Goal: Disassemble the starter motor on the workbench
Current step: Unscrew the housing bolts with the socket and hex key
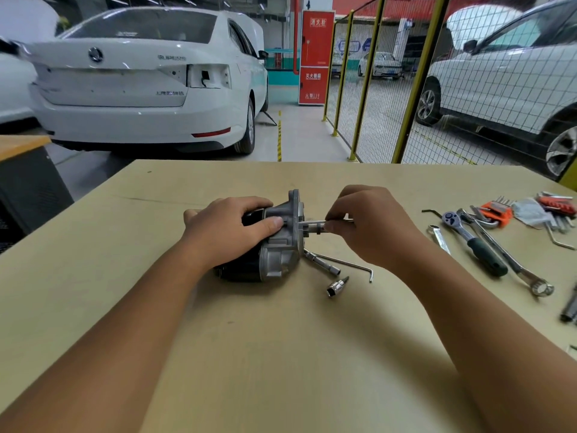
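The starter motor (274, 251), with a black body and a grey cast housing, lies on its side in the middle of the workbench (281, 354). My left hand (231, 226) presses down on its top and grips it. My right hand (365, 223) pinches a thin metal tool (315, 225) that points into the right face of the housing. The tool's far end is hidden by my fingers.
A small socket wrench (321, 264), a bent hex key (352, 264) and a loose socket (335, 286) lie just right of the motor. Farther right lie a ratchet (477, 245), spanners (512, 264) and orange hex key sets (496, 212). Cars and a yellow mesh fence stand beyond the bench.
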`<state>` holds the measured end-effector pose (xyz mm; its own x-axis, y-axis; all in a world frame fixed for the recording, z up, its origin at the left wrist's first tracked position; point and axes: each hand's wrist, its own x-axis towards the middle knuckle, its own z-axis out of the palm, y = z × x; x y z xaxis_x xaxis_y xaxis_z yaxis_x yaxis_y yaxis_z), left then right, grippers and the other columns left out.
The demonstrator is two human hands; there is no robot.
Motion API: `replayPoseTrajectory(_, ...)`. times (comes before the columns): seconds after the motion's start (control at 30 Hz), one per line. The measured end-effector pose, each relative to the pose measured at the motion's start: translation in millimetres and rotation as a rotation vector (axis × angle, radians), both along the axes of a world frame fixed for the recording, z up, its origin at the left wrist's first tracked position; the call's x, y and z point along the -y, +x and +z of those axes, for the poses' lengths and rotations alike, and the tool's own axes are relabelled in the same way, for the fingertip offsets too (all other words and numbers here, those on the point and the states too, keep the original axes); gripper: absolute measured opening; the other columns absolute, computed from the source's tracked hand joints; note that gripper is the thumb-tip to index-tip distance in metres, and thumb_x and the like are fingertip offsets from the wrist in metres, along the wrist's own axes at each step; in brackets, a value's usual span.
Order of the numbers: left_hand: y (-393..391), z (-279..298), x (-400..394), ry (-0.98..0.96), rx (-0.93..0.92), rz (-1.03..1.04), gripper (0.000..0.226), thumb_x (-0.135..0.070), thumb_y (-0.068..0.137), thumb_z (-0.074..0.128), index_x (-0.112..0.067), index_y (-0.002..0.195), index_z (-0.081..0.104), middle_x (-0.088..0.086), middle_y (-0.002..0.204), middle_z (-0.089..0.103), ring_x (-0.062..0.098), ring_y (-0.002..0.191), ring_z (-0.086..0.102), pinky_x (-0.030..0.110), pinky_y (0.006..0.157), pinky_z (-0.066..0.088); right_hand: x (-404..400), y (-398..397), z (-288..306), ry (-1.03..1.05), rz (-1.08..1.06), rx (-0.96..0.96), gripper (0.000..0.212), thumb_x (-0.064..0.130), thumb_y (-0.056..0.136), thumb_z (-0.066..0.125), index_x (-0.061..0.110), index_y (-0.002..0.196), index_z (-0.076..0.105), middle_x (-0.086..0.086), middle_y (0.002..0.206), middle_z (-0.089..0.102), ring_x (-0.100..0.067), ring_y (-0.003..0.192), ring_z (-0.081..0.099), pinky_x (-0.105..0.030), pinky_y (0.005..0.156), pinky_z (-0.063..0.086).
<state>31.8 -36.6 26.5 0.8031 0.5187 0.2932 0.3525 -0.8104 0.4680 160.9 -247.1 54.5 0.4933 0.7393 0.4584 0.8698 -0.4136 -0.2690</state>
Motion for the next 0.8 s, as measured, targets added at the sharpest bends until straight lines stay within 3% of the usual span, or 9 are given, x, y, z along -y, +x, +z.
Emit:
replayPoseTrajectory(0.13, -0.1, -0.6, 0.5, 0.017, -0.006, 0.0, 0.077, -0.096, 0.063, 0.03, -0.062, 0.128, 0.055, -0.026, 0.127, 0.064, 0.013, 0.126, 0.054, 0.039, 0.09, 0.022, -0.4, 1.0, -0.5, 0.07, 0.013, 0.011, 0.011, 0.019, 0.079, 0.083, 0.016, 0.083, 0.074, 0.009, 0.082, 0.058, -0.015, 0.073, 0.054, -0.036, 0.067, 0.05)
replayPoseTrajectory(0.23, 0.4, -1.1, 1.0, 0.016, -0.001, -0.005, 0.075, -0.095, 0.067, 0.026, -0.062, 0.127, 0.055, -0.028, 0.124, 0.065, 0.011, 0.125, 0.054, 0.041, 0.091, 0.024, -1.1, 0.4, -2.5, 0.081, 0.069, -0.038, 0.011, 0.021, 0.083, 0.08, 0.016, 0.084, 0.071, 0.006, 0.077, 0.058, -0.005, 0.067, 0.049, -0.027, 0.062, 0.037)
replayPoseTrajectory(0.3, 0.4, -1.1, 1.0, 0.005, 0.003, -0.011, 0.071, -0.094, 0.068, 0.025, -0.063, 0.125, 0.055, -0.03, 0.122, 0.065, 0.011, 0.124, 0.054, 0.041, 0.091, 0.023, -1.4, -0.1, -3.0, 0.076, 0.107, -0.054, 0.005, 0.025, 0.088, 0.075, 0.02, 0.088, 0.073, 0.005, 0.078, 0.058, -0.006, 0.07, 0.051, -0.024, 0.064, 0.038)
replayPoseTrajectory(0.47, 0.1, 0.6, 1.1, 0.0, 0.002, -0.019, 0.071, -0.095, 0.067, 0.027, -0.064, 0.124, 0.055, -0.028, 0.122, 0.065, 0.012, 0.124, 0.054, 0.041, 0.091, 0.023, -3.6, 0.5, -4.1, 0.009, 0.094, -0.047, 0.01, 0.018, 0.094, 0.066, 0.017, 0.091, 0.075, 0.002, 0.088, 0.061, -0.02, 0.083, 0.057, -0.04, 0.078, 0.05)
replayPoseTrajectory(0.6, 0.2, 0.5, 0.2, 0.009, -0.012, -0.009, 0.078, -0.097, 0.063, 0.03, -0.062, 0.127, 0.056, -0.025, 0.127, 0.064, 0.014, 0.127, 0.054, 0.04, 0.091, 0.023, -4.9, -4.5, -2.7, -0.06, -0.011, 0.061, 0.004, 0.033, 0.091, 0.07, 0.03, 0.089, 0.071, 0.014, 0.09, 0.06, -0.02, 0.092, 0.056, -0.043, 0.082, 0.047)
replayPoseTrajectory(0.8, 0.5, -0.2, 0.1, 0.032, -0.023, -0.009, 0.078, -0.096, 0.065, 0.029, -0.061, 0.129, 0.056, -0.025, 0.129, 0.064, 0.014, 0.128, 0.053, 0.042, 0.094, 0.026, -5.1, -3.5, -6.1, 0.021, 0.028, -0.102, 0.018, 0.033, 0.089, 0.074, 0.03, 0.086, 0.057, 0.005, 0.082, 0.063, -0.019, 0.075, 0.058, -0.036, 0.068, 0.051)
